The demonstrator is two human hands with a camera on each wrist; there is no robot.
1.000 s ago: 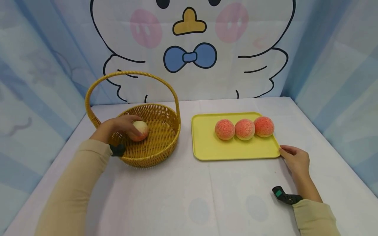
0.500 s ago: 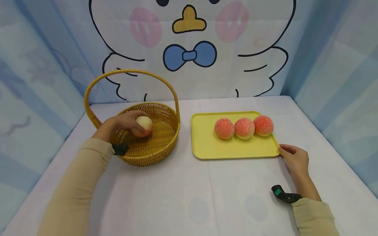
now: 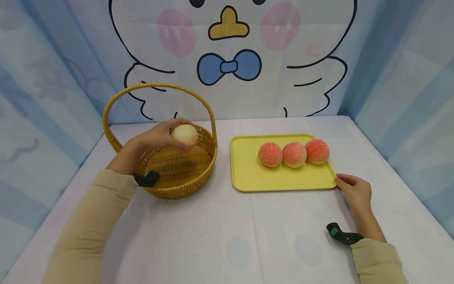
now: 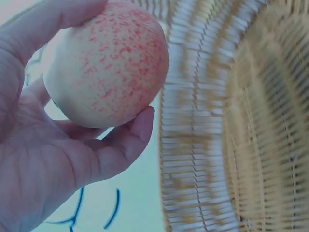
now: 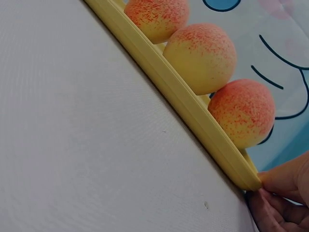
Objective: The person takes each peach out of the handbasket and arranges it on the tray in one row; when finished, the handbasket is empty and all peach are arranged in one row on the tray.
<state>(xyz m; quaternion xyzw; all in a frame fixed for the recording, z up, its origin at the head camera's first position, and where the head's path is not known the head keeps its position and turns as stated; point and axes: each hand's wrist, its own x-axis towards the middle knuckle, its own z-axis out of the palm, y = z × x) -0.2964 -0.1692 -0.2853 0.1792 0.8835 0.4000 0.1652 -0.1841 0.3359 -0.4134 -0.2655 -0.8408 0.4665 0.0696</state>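
Note:
My left hand (image 3: 157,136) grips a pale peach (image 3: 186,134) with red speckles, thumb and fingers curled round its sides. It is raised over the back part of a round wicker basket (image 3: 177,191), under the arched handle (image 3: 159,85). In the left wrist view the peach (image 4: 113,65) shows its speckled side, beside the basket wall (image 4: 188,135). At the right, my right hand (image 3: 356,193) pinches the near right corner of a yellow tray (image 3: 248,179). Three red-and-yellow peaches sit in a row on that tray: a left one (image 3: 270,154), a middle one (image 3: 294,154) and a right one (image 3: 317,151).
A white cloth (image 3: 198,240) covers the table. Behind it hangs a curtain (image 3: 227,98) printed with a cartoon figure and a blue bow; blue-and-white curtains (image 3: 408,98) close off both sides. The basket stands left of the tray with a gap between them.
My left hand has lifted the peach up from the basket's bottom and shifted it a little to the right. The right hand, the tray and its peaches stay where they were.

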